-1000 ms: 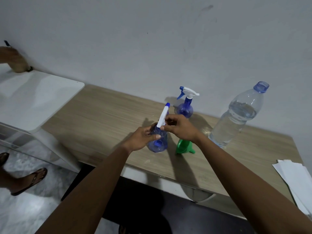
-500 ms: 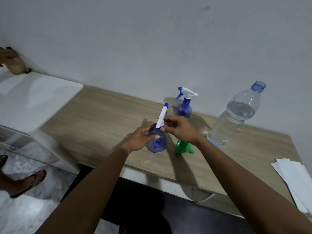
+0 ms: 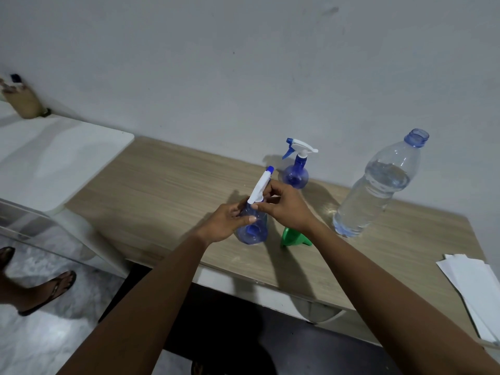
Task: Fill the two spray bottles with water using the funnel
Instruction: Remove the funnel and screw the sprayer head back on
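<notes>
The fingers (image 3: 272,187) of the right hand (image 3: 286,208) pinch the base of the white spray head (image 3: 260,187), which leans off to the left. The left hand (image 3: 228,221) is curled around the round blue body of the near spray bottle (image 3: 254,230), thumb across the front. That bottle sits on the wooden table (image 3: 162,185) near its front edge. The green funnel (image 3: 293,237) lies just right of it. The second spray bottle (image 3: 296,173) stands upright by the wall, head on. The capless water bottle (image 3: 378,188), mostly full, stands further right, and white papers (image 3: 476,282) lie at the right edge.
</notes>
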A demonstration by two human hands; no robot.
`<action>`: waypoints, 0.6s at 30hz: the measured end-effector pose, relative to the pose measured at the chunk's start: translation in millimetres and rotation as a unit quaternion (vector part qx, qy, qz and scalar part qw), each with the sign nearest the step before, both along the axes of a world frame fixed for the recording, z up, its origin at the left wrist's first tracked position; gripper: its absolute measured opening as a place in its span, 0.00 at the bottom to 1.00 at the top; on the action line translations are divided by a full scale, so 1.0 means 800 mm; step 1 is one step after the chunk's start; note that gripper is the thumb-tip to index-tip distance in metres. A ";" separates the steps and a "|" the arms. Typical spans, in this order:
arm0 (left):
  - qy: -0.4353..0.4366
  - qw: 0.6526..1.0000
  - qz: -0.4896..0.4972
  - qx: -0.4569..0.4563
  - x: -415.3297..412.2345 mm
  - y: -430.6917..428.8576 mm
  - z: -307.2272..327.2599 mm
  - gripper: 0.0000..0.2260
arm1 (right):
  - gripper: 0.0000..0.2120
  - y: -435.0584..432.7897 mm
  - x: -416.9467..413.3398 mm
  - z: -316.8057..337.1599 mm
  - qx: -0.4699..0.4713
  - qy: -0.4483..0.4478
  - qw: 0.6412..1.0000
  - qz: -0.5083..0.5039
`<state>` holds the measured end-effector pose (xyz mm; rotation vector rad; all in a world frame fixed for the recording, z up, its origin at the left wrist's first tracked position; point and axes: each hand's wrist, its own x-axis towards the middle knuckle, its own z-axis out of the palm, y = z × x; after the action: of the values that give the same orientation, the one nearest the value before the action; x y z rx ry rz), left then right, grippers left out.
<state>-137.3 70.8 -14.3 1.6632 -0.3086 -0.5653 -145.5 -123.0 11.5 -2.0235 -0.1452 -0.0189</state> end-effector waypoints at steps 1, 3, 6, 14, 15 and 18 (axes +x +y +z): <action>-0.002 1.000 0.000 0.001 0.000 0.000 0.000 0.23 | 0.12 -0.002 0.000 0.002 0.001 0.008 1.000 0.006; -0.009 1.000 0.002 0.003 0.000 -0.001 0.000 0.23 | 0.11 -0.009 0.001 0.005 0.024 0.033 0.999 0.029; -0.016 1.000 0.004 0.008 0.001 -0.003 0.000 0.24 | 0.11 -0.016 0.000 0.005 0.080 0.061 0.994 0.044; -0.002 1.000 -0.001 0.019 0.003 -0.001 0.002 0.25 | 0.11 -0.016 0.008 0.008 0.025 0.067 0.992 0.099; 0.001 1.000 -0.001 0.018 0.003 -0.001 0.002 0.24 | 0.10 -0.016 0.009 0.008 0.020 0.066 0.993 0.095; 0.012 1.000 -0.001 0.014 0.001 -0.002 0.003 0.23 | 0.07 -0.014 0.009 0.008 0.011 0.050 0.996 0.070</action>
<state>-136.6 69.3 -11.6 1.6829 -0.2863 -0.5923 -138.5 -133.9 17.7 -1.9842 -0.2211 0.1684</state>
